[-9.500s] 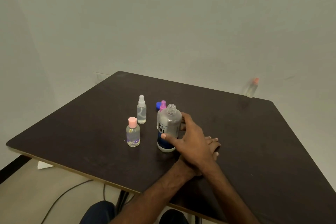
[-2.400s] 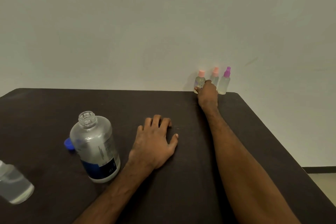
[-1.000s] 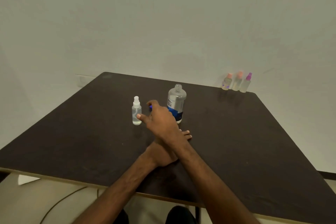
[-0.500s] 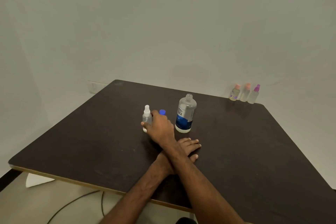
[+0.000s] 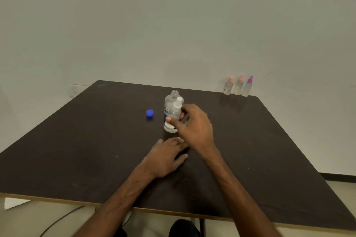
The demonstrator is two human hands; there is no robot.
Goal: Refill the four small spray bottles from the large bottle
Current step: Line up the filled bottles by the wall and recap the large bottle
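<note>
1. Two bare hands work over a dark tabletop (image 5: pixel 77 140). The right hand (image 5: pixel 194 127) forms the grip, thumb and curled fingers pinching a small spray bottle (image 5: pixel 176 108) with a white top.
2. The small bottle sits at the left end of the grip, roughly upright. I cannot tell whether its base touches the tabletop.
3. Directly behind the grip stands the large bottle (image 5: pixel 169 101), upright, its neck open. The small bottle overlaps it from this angle.
4. Nearer than the grip, the left hand (image 5: pixel 165 158) lies flat on the tabletop with relaxed fingers, holding nothing.
5. Left of the grip, a little apart, lies a blue cap (image 5: pixel 149 113).
6. Far beyond the grip and to its right, three more small bottles (image 5: pixel 238 87) stand in a row at the tabletop's far edge.
7. The step in hand seems to be bringing this last small bottle beside the large one for filling.
8. Its spray top is on, so the next move likely calls for the idle hand to unscrew it. The large bottle would then be tipped carefully over a very narrow neck.
</note>
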